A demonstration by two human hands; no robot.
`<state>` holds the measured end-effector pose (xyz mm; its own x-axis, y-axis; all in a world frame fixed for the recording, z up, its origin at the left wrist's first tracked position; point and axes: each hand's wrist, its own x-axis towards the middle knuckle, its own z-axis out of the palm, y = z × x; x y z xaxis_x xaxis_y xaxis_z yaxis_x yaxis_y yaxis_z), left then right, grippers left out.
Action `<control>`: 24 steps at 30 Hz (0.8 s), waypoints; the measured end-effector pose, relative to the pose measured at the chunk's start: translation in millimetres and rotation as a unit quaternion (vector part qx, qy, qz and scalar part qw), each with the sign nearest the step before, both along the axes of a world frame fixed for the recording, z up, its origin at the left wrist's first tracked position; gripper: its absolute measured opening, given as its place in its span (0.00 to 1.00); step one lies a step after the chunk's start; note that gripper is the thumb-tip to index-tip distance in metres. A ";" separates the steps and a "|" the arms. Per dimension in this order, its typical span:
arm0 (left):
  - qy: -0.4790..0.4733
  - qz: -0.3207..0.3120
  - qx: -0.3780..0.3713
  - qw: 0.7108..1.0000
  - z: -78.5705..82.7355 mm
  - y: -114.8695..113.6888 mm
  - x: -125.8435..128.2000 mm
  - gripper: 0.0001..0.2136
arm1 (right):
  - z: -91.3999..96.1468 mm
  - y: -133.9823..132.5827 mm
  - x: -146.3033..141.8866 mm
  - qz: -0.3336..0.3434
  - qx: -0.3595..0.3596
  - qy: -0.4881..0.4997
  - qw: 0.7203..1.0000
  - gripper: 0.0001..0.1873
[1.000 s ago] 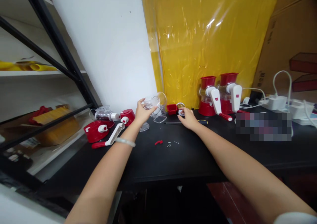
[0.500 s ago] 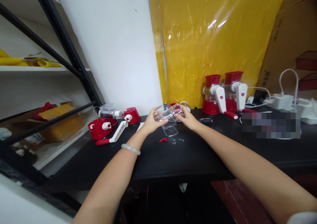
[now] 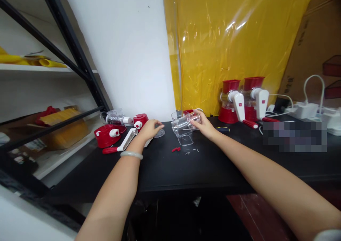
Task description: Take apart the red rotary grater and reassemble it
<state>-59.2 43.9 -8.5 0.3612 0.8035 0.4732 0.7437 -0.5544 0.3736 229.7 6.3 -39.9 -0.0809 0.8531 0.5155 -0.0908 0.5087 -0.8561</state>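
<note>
My right hand (image 3: pixel 205 126) grips the right end of a clear plastic grater housing (image 3: pixel 183 121), which is tilted above the black table. Its clear frame-like opening (image 3: pixel 185 139) hangs at the bottom. Away to the left, my left hand (image 3: pixel 150 129) holds nothing visible, with its fingers stretched out. Beside those fingers lies a round clear plastic piece (image 3: pixel 160 133). A small red part (image 3: pixel 176 149) and several small screws or pins (image 3: pixel 188 151) lie in front of the housing. Behind the housing a red part (image 3: pixel 188 112) is partly hidden.
Two assembled red-and-white rotary graters (image 3: pixel 231 100) stand at the back right. On the left are a red base (image 3: pixel 107 135), another red base (image 3: pixel 140 120), a crank handle (image 3: pixel 127 140) and a clear drum assembly (image 3: pixel 116 118). A screwdriver (image 3: pixel 223 129) and a white charger (image 3: pixel 306 109) lie right.
My left hand has let go of the clear housing and moved left, beside the round clear piece. My right hand still holds the housing.
</note>
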 end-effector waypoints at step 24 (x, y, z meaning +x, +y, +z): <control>-0.088 -0.022 -0.089 0.992 -7.8 -6.2 17.5 0.13 | 3.8 -2.8 1.8 -0.022 0.004 -0.035 0.999 0.33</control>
<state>-41.6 37.6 -16.3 0.3217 0.8657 0.3835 0.6349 -0.4977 0.5909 231.5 3.5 -36.1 -0.0795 0.8526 0.5164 -0.0091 0.5174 -0.8557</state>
